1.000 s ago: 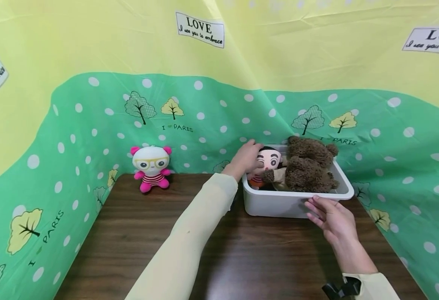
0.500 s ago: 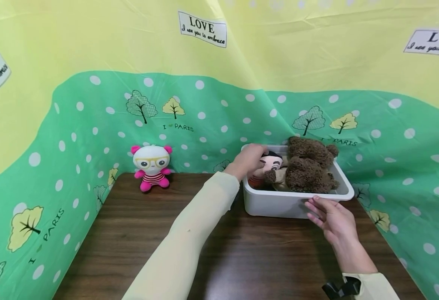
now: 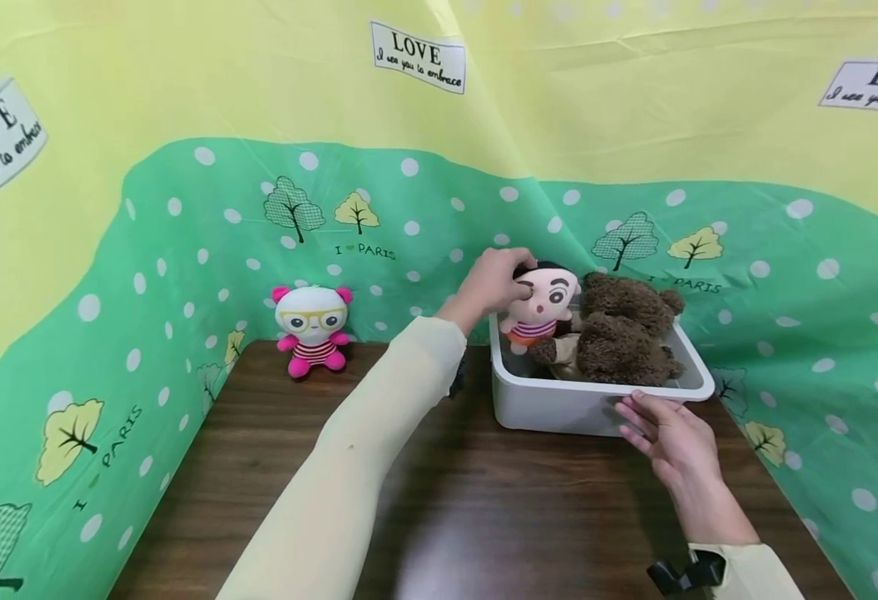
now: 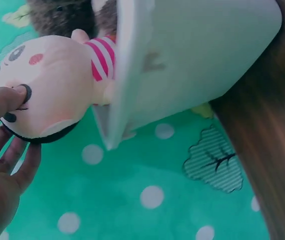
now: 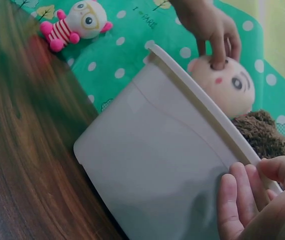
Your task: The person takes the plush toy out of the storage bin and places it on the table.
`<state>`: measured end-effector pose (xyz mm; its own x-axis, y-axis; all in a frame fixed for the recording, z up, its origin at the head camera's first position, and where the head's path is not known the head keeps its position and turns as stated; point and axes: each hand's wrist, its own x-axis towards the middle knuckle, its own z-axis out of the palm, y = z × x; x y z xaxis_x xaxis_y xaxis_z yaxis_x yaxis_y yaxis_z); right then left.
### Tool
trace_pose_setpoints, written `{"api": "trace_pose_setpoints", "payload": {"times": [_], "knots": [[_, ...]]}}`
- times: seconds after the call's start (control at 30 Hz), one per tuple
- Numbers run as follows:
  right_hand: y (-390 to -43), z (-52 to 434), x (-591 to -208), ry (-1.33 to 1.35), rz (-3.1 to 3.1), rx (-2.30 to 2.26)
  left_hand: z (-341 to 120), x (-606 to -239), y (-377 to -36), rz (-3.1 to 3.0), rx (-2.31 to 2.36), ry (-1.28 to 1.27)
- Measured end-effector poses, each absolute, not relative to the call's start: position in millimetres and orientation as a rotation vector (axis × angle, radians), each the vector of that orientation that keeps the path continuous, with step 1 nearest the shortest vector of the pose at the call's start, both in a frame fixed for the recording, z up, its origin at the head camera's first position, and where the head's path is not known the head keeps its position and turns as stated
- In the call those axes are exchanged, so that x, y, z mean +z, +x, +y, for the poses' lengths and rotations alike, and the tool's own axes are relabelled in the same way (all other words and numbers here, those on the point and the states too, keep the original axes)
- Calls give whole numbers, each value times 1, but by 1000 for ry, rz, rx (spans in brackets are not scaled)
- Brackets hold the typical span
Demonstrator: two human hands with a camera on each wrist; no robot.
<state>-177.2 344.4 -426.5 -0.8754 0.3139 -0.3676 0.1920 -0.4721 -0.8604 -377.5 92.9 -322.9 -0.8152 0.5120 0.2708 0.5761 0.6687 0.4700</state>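
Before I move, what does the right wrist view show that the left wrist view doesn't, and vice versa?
Only right wrist: pink and white panda plush with yellow glasses; right hand at the white plastic bin rim.
Only left wrist: magenta and white striped shirt of the plush doll.
Both: left hand gripping that doll's head, the bin, fluffy brown bear plush, dark wooden table, green dotted cloth.
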Motion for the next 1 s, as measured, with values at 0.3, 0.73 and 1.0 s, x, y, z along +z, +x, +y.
{"api": "trace_pose_setpoints", "payload": {"times": [0.3,0.73,1.0], "knots": [[-176,343,-428,-750,-1550,2548,50,-290,-379,-2625,-1228,-775],[-178,345,-428,-724,-1524,2587,-32,-267,-385,-2563,-1453,-568],[-178,346,-426,-720,-1496,2631,-80,-305,-393,-2618,-1250,-469]]}}
